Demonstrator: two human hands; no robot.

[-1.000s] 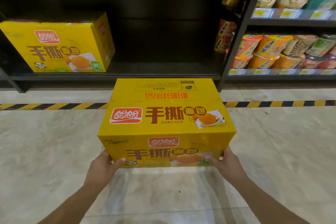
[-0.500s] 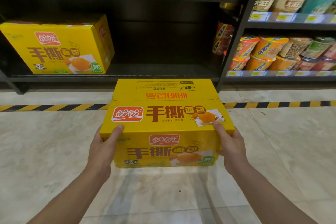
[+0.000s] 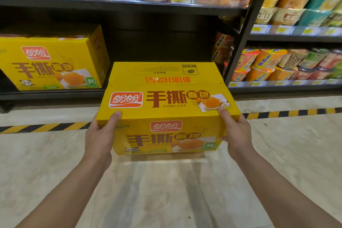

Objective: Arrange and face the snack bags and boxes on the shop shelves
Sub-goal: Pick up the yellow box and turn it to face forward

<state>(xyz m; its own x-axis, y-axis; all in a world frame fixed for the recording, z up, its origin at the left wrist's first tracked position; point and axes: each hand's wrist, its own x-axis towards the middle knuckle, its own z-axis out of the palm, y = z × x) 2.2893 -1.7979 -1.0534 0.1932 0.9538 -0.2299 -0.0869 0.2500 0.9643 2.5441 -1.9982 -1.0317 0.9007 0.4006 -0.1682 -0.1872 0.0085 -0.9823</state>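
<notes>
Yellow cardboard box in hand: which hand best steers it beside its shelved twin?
Likely left: left hand grips the held yellow cardboard box at the corner nearest the shelved yellow box; right hand holds the far corner.

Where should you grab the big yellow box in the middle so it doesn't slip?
By its two short ends, one hand from each side. The yellow box is wide with no handles showing, so one hand likely could not span it. Here the left hand grips the left end and the right hand the right end, thumbs on top.
</notes>
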